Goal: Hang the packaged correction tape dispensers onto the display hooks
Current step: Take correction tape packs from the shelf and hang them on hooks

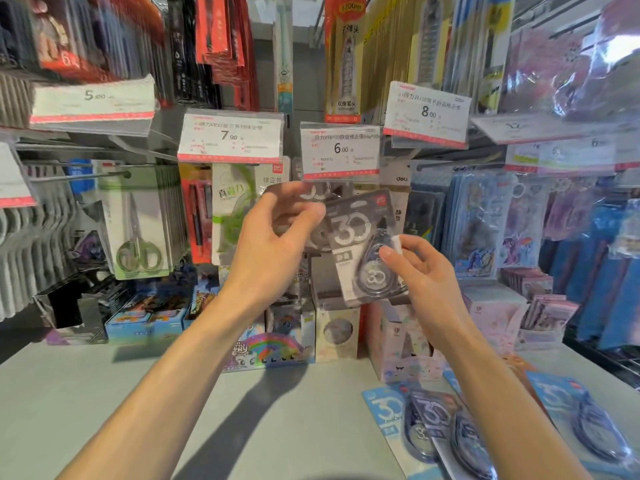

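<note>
A grey packaged correction tape dispenser (363, 244) marked "30" tilts in the air just below the 6.00 price tag (341, 150). My right hand (415, 271) pinches its lower right edge. My left hand (277, 230) grips the top of another pack (304, 199) that sits behind it, close under that tag. The hook itself is hidden behind the tag and the packs. Several more packs, blue and grey (429, 420), lie on the grey shelf (277, 410) at the lower right, partly under my right forearm.
Hooks to the left carry green scissors packs (138, 230) and a green correction tape pack (232, 209) under a 7.90 tag. Boxes of cartoon stationery (273, 344) stand along the back of the shelf. Blue and purple packs (485, 223) hang on the right.
</note>
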`<state>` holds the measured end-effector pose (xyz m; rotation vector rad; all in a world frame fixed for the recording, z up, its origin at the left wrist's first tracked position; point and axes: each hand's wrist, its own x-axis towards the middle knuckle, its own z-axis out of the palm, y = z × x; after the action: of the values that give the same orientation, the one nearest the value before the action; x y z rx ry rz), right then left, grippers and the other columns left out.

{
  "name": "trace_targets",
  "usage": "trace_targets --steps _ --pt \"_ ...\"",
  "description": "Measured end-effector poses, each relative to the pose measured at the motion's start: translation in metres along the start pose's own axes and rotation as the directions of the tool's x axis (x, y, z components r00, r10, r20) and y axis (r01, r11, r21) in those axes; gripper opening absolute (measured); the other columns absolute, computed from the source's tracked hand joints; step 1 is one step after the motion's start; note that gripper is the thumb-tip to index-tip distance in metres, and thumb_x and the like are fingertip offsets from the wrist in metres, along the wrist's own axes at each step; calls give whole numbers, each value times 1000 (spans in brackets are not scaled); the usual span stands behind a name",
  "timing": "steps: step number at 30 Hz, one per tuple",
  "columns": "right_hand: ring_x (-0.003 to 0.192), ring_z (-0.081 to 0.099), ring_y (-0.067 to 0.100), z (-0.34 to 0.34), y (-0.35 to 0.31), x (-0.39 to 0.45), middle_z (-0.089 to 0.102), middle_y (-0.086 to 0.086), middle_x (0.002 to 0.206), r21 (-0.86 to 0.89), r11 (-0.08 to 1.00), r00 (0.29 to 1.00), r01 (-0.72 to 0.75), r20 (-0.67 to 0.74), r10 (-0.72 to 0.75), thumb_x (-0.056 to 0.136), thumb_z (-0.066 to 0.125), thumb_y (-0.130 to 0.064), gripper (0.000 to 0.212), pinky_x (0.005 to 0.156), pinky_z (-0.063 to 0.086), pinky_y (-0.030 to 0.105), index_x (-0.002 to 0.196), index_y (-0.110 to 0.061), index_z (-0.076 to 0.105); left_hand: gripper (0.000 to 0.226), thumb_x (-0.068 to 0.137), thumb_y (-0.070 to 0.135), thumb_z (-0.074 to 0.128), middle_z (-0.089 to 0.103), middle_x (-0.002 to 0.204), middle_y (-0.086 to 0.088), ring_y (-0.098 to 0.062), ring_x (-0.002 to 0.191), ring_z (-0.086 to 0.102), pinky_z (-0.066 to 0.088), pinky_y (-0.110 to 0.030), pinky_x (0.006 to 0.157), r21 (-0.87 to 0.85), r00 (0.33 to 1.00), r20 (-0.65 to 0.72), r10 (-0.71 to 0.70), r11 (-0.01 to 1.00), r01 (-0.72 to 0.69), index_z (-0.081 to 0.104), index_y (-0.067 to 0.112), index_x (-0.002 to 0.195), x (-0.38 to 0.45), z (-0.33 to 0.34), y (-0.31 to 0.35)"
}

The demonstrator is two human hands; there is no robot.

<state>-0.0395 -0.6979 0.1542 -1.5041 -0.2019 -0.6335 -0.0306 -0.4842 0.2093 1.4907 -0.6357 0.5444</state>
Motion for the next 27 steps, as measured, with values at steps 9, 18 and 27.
trace_targets --steps 9,18,27 --pt "93 76 6 10 -16 9 82 -6 102 -6 993 993 119 -24 -119 98 70 -20 16 78 56 15 114 -16 67 15 101 13 58 77 79 -1 -15 61 69 55 -25 57 -307 993 91 72 951 -41 60 16 116 4 -4 40" --pt "87 73 -8 38 -26 33 79 -21 88 6 988 988 154 -30 -154 97 72 -24 35 73 51 7 128 -11 63 21 95 21 59 76 80 -3 -15 61 68 54 -25 58 -301 993 103 59 953 -25 63 15 115 5 -9 41" --pt "81 70 -10 57 -10 43 75 -19 88 -123 985 991 119 -51 -126 94 74 -40 14 68 51 8 98 -37 60 8 100 25 64 76 75 -5 -14 59 68 55 -24 56 -228 999 45 -8 973 18 66 17 98 14 -6 34"
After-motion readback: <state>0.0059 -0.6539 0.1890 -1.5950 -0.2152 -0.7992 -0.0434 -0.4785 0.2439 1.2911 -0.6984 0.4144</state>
